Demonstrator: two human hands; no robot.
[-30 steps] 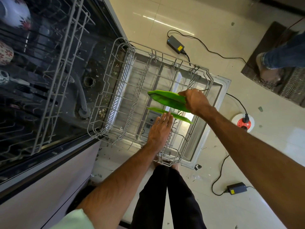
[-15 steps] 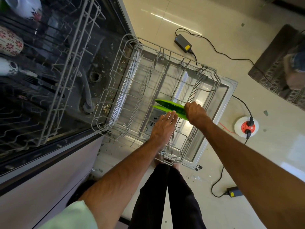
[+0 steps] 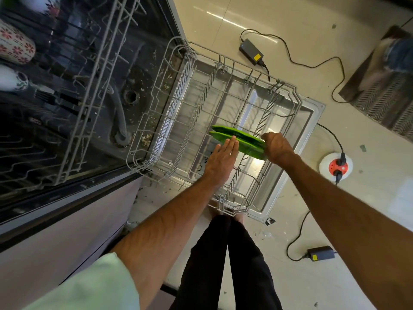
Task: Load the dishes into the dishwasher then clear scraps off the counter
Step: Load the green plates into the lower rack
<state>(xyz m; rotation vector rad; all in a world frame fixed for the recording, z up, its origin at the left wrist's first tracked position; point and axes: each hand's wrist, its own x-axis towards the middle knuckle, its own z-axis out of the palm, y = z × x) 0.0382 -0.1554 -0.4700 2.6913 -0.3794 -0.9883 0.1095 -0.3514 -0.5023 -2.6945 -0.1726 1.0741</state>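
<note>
Far left, two floral mugs [image 3: 15, 47]. Centre, in grey wire rack [image 3: 131, 163], two thin green plates [image 3: 243, 142] on edge, long axes running far-left to near-right. Left hand [image 3: 220, 162] flat, fingers [image 3: 230, 144] straight against near plate. Right hand [image 3: 278, 147] gripping both right ends.

From my remote seat I see a glossy cream floor [image 3: 290, 19]. A black power adapter [image 3: 251, 51] with a yellow label lies on it at the top, its cable snaking off toward a patterned rug [image 3: 380, 101] at the upper right. A blurred leg in blue jeans [image 3: 400, 55] stands on that rug. A round white socket [image 3: 336, 165] with a red centre holds two black plugs. A second adapter [image 3: 320, 253] lies lower right.
</note>
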